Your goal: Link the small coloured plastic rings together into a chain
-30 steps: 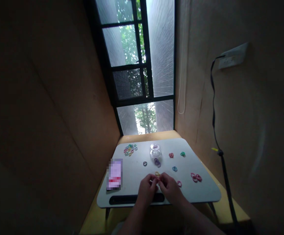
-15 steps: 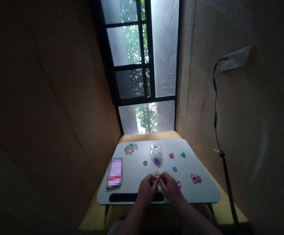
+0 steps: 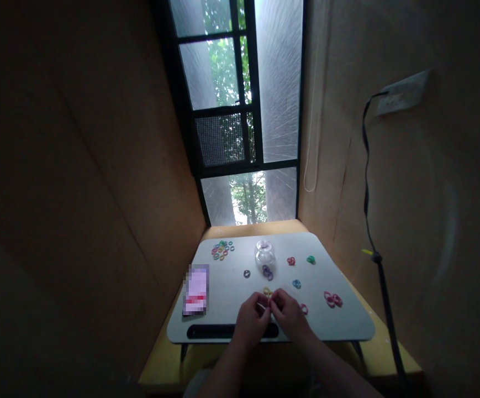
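Observation:
My left hand [image 3: 253, 316] and my right hand [image 3: 288, 314] meet fingertip to fingertip above the near middle of the white table [image 3: 223, 293]. Both are closed in a pinch on something small, mostly hidden by the fingers; I cannot make out what it is. Just beyond the fingertips lie yellow hair ties [image 3: 267, 291]. A pink hair tie [image 3: 304, 309] rests beside my right hand. Farther back, purple hair ties [image 3: 268, 272] lie in front of a clear round jar [image 3: 265, 254], with a dark one [image 3: 247, 273] to their left.
Mixed coloured hair ties [image 3: 222, 250] are heaped at the back left. Red [image 3: 291, 261], green [image 3: 311, 259], blue [image 3: 296, 284] and pink groups [image 3: 333, 299] lie at right. A phone [image 3: 196, 290] rests at left, a dark slot [image 3: 210, 331] along the near edge. A cord [image 3: 366, 182] hangs at right.
The view has shifted slightly, so the table sits a little higher and farther right. My hands stay pinched together in the same place, with only small finger movement.

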The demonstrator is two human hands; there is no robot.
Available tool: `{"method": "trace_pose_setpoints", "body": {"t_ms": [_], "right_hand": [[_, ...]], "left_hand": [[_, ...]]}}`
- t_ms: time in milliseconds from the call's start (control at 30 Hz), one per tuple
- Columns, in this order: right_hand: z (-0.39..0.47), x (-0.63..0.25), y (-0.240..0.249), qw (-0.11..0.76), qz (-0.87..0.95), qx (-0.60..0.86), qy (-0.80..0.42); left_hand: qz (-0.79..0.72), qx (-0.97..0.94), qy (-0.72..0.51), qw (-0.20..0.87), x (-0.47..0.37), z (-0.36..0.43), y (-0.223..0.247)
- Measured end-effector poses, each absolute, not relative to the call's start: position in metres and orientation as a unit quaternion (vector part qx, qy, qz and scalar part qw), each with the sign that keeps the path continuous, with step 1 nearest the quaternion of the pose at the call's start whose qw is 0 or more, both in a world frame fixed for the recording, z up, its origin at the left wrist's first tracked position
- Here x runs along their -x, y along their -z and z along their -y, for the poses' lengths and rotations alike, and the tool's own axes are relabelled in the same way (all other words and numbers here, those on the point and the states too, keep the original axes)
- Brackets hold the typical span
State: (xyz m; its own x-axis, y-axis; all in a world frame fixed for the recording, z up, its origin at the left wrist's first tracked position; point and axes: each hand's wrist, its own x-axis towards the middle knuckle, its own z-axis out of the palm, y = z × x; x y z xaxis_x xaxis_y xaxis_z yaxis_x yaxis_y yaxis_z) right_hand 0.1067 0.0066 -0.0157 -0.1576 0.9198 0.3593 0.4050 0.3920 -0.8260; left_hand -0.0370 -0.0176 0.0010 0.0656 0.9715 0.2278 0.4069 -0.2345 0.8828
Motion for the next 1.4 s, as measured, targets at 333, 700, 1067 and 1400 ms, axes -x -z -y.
{"method": "trace_pose_setpoints", "body": {"t_ms": [333,700,1067,1400], "right_hand": [[-0.005,-0.107,0.013,0.445,0.705,0.474,-0.284],[-0.005,-0.107,0.016,0.439,0.709,0.477,-0.278],[-0.005,-0.109,0.016,0.449,0.707,0.477,-0.265],[-0.007,-0.110,0.019,0.441,0.705,0.484,-0.270]], "left_hand": [[-0.544,-0.641,-0.440,0.316,0.037,0.018,0.002],[-0.516,-0.633,-0.461,0.347,0.038,0.020,0.001],[-0.503,-0.648,-0.461,0.339,0.035,0.027,-0.010],[-0.498,-0.653,-0.447,0.355,0.036,0.026,-0.013]]}}
